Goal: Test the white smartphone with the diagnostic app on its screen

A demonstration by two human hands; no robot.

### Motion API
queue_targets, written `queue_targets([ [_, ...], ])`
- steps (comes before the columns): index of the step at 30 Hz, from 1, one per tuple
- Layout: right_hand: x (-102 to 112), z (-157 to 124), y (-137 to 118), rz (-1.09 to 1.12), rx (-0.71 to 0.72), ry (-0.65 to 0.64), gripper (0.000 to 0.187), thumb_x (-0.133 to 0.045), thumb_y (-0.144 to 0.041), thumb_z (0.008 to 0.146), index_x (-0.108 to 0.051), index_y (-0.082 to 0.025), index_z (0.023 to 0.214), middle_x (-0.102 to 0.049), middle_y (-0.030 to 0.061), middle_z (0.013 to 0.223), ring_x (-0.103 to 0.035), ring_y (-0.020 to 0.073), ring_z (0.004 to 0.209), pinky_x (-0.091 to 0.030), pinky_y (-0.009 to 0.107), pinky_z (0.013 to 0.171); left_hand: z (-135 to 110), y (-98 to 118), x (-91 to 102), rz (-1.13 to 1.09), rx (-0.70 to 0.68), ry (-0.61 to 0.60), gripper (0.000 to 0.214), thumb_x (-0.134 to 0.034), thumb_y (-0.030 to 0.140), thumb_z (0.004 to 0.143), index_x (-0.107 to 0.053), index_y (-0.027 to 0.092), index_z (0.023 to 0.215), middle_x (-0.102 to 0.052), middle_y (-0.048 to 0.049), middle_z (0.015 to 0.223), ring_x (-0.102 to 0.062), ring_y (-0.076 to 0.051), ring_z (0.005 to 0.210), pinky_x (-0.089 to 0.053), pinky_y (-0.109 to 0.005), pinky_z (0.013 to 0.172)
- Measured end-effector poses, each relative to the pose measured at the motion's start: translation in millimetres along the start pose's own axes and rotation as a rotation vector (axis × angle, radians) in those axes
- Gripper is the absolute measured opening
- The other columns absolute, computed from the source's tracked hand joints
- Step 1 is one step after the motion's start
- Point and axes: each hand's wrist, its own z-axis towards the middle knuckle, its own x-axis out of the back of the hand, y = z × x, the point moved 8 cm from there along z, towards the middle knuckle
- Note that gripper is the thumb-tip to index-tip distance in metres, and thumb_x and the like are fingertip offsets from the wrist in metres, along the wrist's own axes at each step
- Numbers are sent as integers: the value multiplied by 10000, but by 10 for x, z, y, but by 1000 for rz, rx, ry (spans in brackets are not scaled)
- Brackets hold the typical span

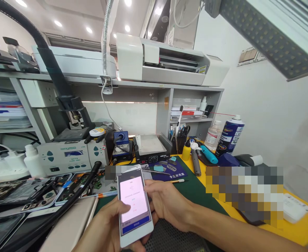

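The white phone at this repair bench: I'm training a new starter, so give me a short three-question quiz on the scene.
1. True or false: the white phone has its screen lit.
2. Which hand cradles the phone from below? A) left hand B) right hand
3. Fill in: the blue spray can stands at the back right of the bench beside a clear ____.

Key
1. True; the screen glows pink-white.
2. A; the right hand grips the phone's right edge, with its thumb near the screen.
3. Bottle.
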Motion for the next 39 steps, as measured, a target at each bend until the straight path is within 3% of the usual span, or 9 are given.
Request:
queue_targets([
  [6, 14, -6, 7, -7, -10, 23, 351, -448, -310, 876, -606, -145, 1142, -681, 114, 949, -661, 196, 668, -497, 238, 469, -8, 11, 23, 95, -26, 56, 691, -552, 90, 707, -381, 77, 1376, -723, -113, 739, -686, -258, 610, -545, -329, 515],
  [14, -16, -11, -26, -17, -9, 41, 320, -459, -270, 871, -628, -135, 1108, -686, 108, 914, -641, 172, 616, -523, 253, 467, -22, 24, 35, 88, -13, 81, 790, -560, 159, 786, -210, 77, 1489, -726, -121, 747, -688, -285, 620, -528, -347, 507],
  [18, -8, -21, -25, -20, -10, 61, 319, -466, -266, 857, -629, -134, 1098, -689, 106, 901, -641, 172, 622, -543, 270, 486, -44, 47, -7, 39, -2, 30, 847, -517, 164, 798, -97, 100, 1531, -742, -147, 846, -685, -284, 670, -539, -362, 550],
  [23, -27, -34, -44, -56, -16, 68, 365, -481, -277, 802, -618, -142, 1112, -695, 105, 864, -620, 172, 596, -534, 277, 479, -32, 22, -65, -25, 28, -73, 651, -474, 219, 820, -363, 8, 1426, -743, -216, 951, -673, -261, 691, -542, -335, 565],
  [32, -41, -55, -69, -81, -18, 102, 499, -545, -253, 590, -623, -155, 1074, -708, 106, 899, -611, 174, 644, -496, 251, 490, 9, -55, 6, -57, 35, -66, 523, -479, 346, 928, -477, 23, 1340, -754, -183, 867, -686, -278, 708, -561, -348, 560],
  [35, -43, -53, -69, -83, -20, 97, 523, -538, -255, 579, -614, -158, 1088, -708, 106, 907, -623, 185, 646, -510, 269, 486, 15, -58, 19, -30, 28, -55, 533, -494, 318, 907, -439, 41, 1358, -754, -175, 844, -691, -285, 704, -557, -346, 555],
  [39, -21, -47, -63, -72, -12, 99, 513, -525, -265, 594, -613, -152, 1086, -709, 106, 889, -623, 185, 642, -510, 264, 479, 4, -20, 48, 14, -10, 14, 690, -530, 229, 855, -253, 129, 1479, -757, -150, 901, -680, -263, 662, -544, -339, 525],
])
